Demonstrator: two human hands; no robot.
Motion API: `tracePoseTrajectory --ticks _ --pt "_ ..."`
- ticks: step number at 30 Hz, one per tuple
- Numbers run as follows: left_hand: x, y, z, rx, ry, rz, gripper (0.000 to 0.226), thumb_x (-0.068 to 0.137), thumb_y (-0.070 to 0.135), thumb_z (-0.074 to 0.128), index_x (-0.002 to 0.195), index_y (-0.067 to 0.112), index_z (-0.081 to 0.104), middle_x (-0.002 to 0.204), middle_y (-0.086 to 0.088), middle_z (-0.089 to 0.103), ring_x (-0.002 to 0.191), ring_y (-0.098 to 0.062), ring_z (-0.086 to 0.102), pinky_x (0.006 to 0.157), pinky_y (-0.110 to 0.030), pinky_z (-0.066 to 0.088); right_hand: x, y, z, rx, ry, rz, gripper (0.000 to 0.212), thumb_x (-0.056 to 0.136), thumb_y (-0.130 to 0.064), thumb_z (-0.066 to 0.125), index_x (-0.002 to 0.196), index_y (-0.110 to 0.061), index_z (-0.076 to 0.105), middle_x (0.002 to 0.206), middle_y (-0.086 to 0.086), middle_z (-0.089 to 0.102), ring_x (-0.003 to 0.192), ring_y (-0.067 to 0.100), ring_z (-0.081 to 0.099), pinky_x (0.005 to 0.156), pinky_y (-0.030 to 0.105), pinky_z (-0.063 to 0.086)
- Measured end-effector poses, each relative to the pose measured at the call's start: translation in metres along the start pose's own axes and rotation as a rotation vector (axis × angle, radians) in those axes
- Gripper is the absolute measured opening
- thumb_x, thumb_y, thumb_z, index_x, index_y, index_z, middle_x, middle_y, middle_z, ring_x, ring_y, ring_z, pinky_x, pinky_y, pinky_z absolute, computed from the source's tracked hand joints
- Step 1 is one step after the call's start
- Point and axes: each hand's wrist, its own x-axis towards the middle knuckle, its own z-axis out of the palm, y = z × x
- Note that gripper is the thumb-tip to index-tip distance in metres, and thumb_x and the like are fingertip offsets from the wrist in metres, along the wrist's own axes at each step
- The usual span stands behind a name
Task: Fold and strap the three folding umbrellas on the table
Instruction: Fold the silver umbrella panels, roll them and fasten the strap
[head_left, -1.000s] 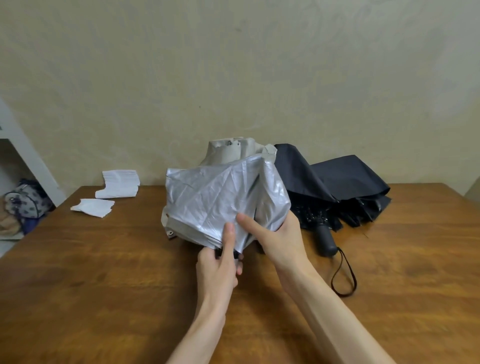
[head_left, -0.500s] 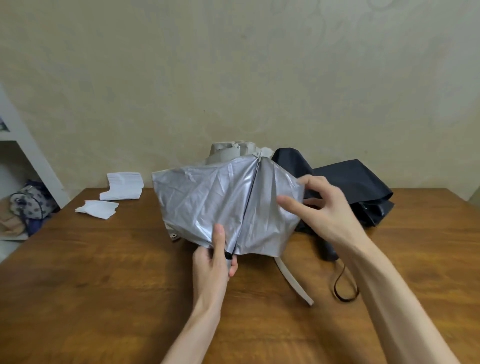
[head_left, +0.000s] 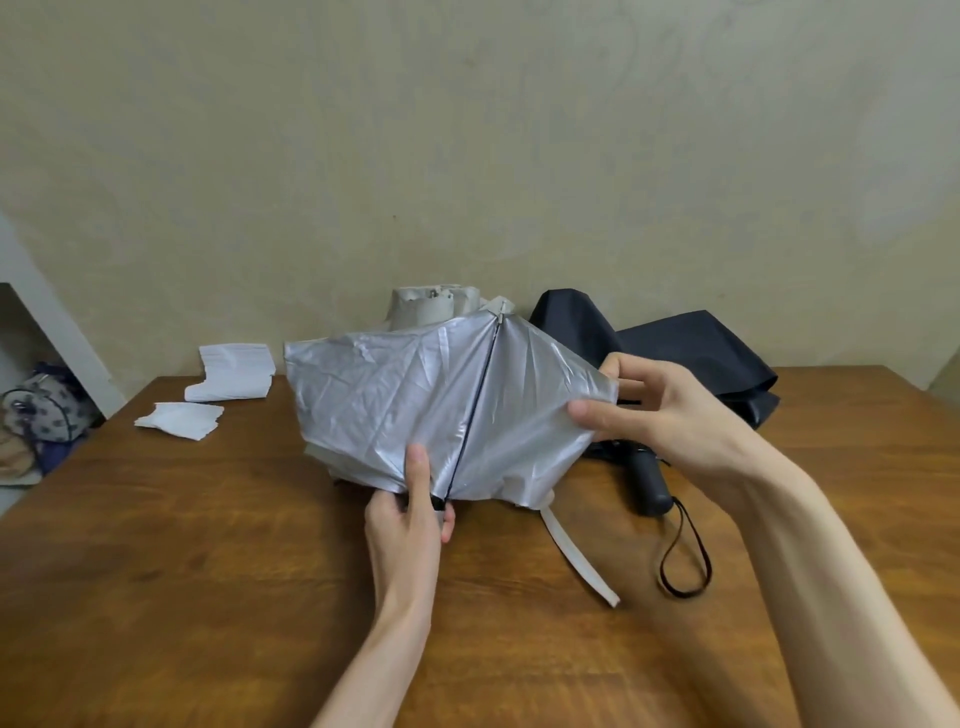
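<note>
A silver umbrella (head_left: 395, 400) is held above the table's middle, its canopy spread flat towards me with one dark rib running down it. My left hand (head_left: 410, 525) grips its lower end, thumb pressed on the fabric. My right hand (head_left: 660, 415) pinches the canopy's right edge and pulls it outward. The umbrella's pale strap (head_left: 582, 561) hangs down onto the table. A black umbrella (head_left: 691, 358) lies loosely bunched behind on the right, its black handle (head_left: 647, 483) and wrist loop (head_left: 685, 561) pointing towards me. A third, beige umbrella (head_left: 431, 306) shows just behind the silver one.
The wooden table (head_left: 208, 571) meets a beige wall at the back. White folded papers (head_left: 234, 371) and a crumpled tissue (head_left: 179, 418) lie at the back left. A white shelf with a patterned bag (head_left: 44, 410) stands beyond the left edge.
My right hand left the lower end, moved right, and now pinches the canopy's right edge, drawing the silver fabric out flat. The strap has dropped onto the table.
</note>
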Motion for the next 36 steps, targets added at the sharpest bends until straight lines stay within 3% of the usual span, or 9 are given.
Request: tracePoseTrajectory --ticks 5,10,12,21,24,26,28,31,36 --pt "0.0 0.01 -0.005 -0.145 -0.057 -0.115 0.057 0.097 0.067 0.054 0.099 0.013 0.07 0.066 -0.005 0.057 0.05 -0.01 0.053 0.057 -0.023 0.043 0.001 -0.001 -0.004 -0.24 -0.207 -0.081 0.038 0.088 -0.016 0.087 0.122 -0.013 0.07 0.117 0.003 0.075 0.104 0.022 0.075 0.096 0.035 0.062" --pt "0.007 0.013 -0.015 -0.244 -0.115 -0.106 0.058 0.097 0.065 0.055 0.103 0.008 0.067 0.062 -0.003 0.053 0.049 -0.011 0.043 0.043 -0.019 0.031 0.0 -0.006 0.0 -0.332 -0.223 -0.12 0.027 0.091 -0.024 0.083 0.117 -0.022 0.081 0.114 -0.01 0.081 0.108 0.01 0.076 0.099 0.03 0.06" --pt "0.01 0.013 -0.018 -0.242 -0.104 -0.08 0.059 0.098 0.065 0.054 0.105 0.007 0.067 0.064 -0.003 0.055 0.05 -0.01 0.046 0.043 -0.019 0.033 -0.005 -0.013 -0.004 -0.255 -0.195 -0.148 0.027 0.089 -0.02 0.083 0.116 -0.016 0.082 0.113 -0.007 0.082 0.108 0.011 0.077 0.097 0.025 0.059" --pt "0.004 0.01 -0.012 -0.131 -0.104 0.018 0.065 0.099 0.069 0.049 0.094 0.007 0.067 0.065 -0.009 0.052 0.052 -0.014 0.043 0.057 -0.023 0.039 -0.007 -0.013 -0.015 -0.11 0.021 -0.086 0.014 0.092 -0.008 0.081 0.097 0.001 0.072 0.101 0.012 0.082 0.098 0.027 0.08 0.088 0.035 0.065" --pt "0.001 0.008 -0.008 -0.124 -0.072 0.024 0.063 0.099 0.069 0.049 0.092 0.009 0.064 0.069 -0.011 0.052 0.054 -0.014 0.046 0.063 -0.027 0.045 0.003 -0.007 0.001 0.107 0.174 0.013 0.034 0.091 0.007 0.076 0.118 -0.005 0.061 0.108 0.023 0.078 0.094 0.031 0.079 0.082 0.037 0.067" --pt "-0.001 0.008 -0.007 -0.138 -0.037 0.018 0.061 0.099 0.069 0.049 0.095 0.01 0.063 0.072 -0.012 0.051 0.055 -0.013 0.049 0.065 -0.028 0.048 0.007 -0.001 0.015 0.282 0.194 0.138 0.055 0.089 -0.01 0.084 0.137 -0.019 0.058 0.114 0.011 0.081 0.103 0.027 0.079 0.091 0.044 0.065" --pt "-0.001 0.008 -0.007 -0.16 0.004 0.024 0.059 0.1 0.067 0.049 0.099 0.01 0.064 0.074 -0.012 0.052 0.055 -0.011 0.051 0.064 -0.027 0.049 0.009 0.009 0.028 0.229 0.082 0.254 0.065 0.081 -0.035 0.089 0.139 -0.025 0.061 0.118 0.0 0.081 0.107 0.02 0.079 0.097 0.046 0.063" --pt "0.0 0.011 -0.007 -0.18 0.071 0.045 0.058 0.102 0.064 0.049 0.094 0.008 0.065 0.07 -0.008 0.057 0.056 -0.01 0.054 0.057 -0.022 0.048 0.01 0.017 0.044 0.097 -0.058 0.354 0.042 0.087 -0.034 0.087 0.124 -0.018 0.075 0.11 0.001 0.083 0.101 0.017 0.08 0.095 0.038 0.064" --pt "0.001 0.012 -0.009 -0.124 0.159 0.071 0.064 0.102 0.066 0.049 0.081 0.007 0.061 0.061 -0.009 0.056 0.052 -0.013 0.05 0.059 -0.03 0.044 0.01 0.015 0.04 0.059 0.104 0.226 0.019 0.09 -0.023 0.085 0.106 -0.014 0.083 0.097 0.008 0.083 0.079 0.014 0.075 0.088 0.032 0.063"
